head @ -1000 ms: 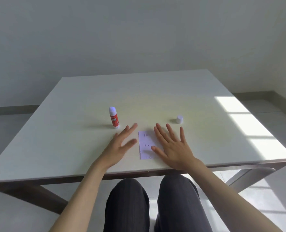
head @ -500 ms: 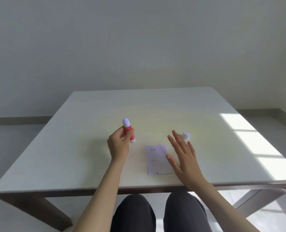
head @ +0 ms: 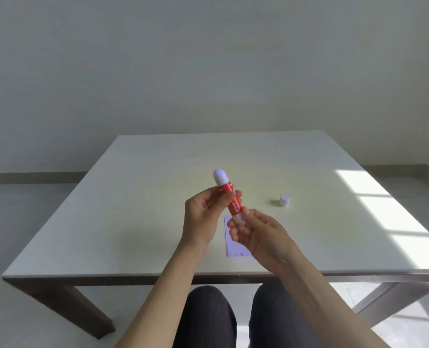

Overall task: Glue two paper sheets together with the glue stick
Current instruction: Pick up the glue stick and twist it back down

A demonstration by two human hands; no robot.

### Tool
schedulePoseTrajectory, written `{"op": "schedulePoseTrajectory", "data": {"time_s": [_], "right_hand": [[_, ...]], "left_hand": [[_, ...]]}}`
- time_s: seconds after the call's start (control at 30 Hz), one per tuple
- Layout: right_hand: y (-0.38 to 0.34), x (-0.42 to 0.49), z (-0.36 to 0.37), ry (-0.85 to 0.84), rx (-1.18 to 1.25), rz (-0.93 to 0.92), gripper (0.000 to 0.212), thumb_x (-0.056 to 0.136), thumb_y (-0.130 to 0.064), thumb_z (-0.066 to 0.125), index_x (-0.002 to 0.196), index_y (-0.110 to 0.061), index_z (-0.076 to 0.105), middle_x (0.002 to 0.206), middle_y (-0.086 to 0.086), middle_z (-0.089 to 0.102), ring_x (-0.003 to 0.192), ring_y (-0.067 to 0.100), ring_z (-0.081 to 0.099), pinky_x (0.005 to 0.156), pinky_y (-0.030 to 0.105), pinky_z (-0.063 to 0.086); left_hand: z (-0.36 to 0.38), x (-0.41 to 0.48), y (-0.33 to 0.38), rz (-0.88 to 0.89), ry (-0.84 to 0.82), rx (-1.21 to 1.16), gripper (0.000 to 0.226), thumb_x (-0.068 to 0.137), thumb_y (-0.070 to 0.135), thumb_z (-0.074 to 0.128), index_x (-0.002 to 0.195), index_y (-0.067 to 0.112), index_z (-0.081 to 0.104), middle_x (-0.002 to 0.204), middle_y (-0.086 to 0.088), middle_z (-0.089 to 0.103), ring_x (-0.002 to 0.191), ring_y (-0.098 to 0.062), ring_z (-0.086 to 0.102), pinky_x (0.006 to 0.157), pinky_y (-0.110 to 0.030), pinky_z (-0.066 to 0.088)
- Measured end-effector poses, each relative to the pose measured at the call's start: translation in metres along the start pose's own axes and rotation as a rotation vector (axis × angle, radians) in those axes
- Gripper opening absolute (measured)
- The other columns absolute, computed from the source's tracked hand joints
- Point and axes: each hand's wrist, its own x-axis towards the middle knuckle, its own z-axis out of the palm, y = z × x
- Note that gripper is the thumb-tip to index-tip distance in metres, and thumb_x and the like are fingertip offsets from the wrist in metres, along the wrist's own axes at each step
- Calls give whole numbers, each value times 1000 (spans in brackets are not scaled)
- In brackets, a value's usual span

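Note:
A red glue stick with a white exposed tip is held tilted above the table. My left hand grips its red barrel. My right hand pinches the white bottom end with its fingertips. The white paper lies flat on the table below both hands, mostly hidden by my right hand. The glue stick's white cap stands alone on the table to the right.
The pale table has its near edge close to my knees. Bright sunlight patches fall across its right side. A plain wall stands behind.
My left hand picked the glue stick up off the table and raised it. My right hand left the paper and came up to the stick's bottom end.

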Motion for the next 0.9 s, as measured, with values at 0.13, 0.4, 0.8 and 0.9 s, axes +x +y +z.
{"op": "schedulePoseTrajectory", "data": {"time_s": [0.13, 0.4, 0.8, 0.9], "right_hand": [[20, 0, -3, 382, -989, -712, 25, 75, -11, 77, 78, -14, 53, 72, -8, 64, 66, 8, 59, 65, 16, 48], [3, 3, -10, -15, -81, 208, 57, 99, -46, 29, 107, 1, 61, 71, 15, 72, 53, 26, 65, 53, 29, 54], [23, 3, -1, 314, -808, -274, 41, 84, -49, 60, 109, -18, 49, 78, 0, 71, 56, 17, 63, 55, 25, 50], [7, 4, -4, -25, -90, 238, 59, 96, -52, 30, 102, -3, 62, 75, 12, 73, 52, 23, 63, 52, 28, 51]], "left_hand": [[9, -5, 0, -13, 56, -39, 8, 73, 29, 74, 78, 24, 76, 85, 1, 78, 84, -15, 72, 76, -15, 52], [6, -9, -4, -42, 108, 28, 5, 76, 24, 73, 77, 20, 75, 84, -5, 77, 81, -16, 70, 76, -21, 53], [9, -4, -12, -21, 207, 84, 5, 74, 23, 77, 76, 19, 75, 75, 7, 77, 73, -6, 70, 68, -11, 50], [6, -4, -9, -19, 210, 117, 7, 74, 25, 77, 77, 19, 75, 75, 7, 77, 72, -7, 71, 65, -11, 50]]}}
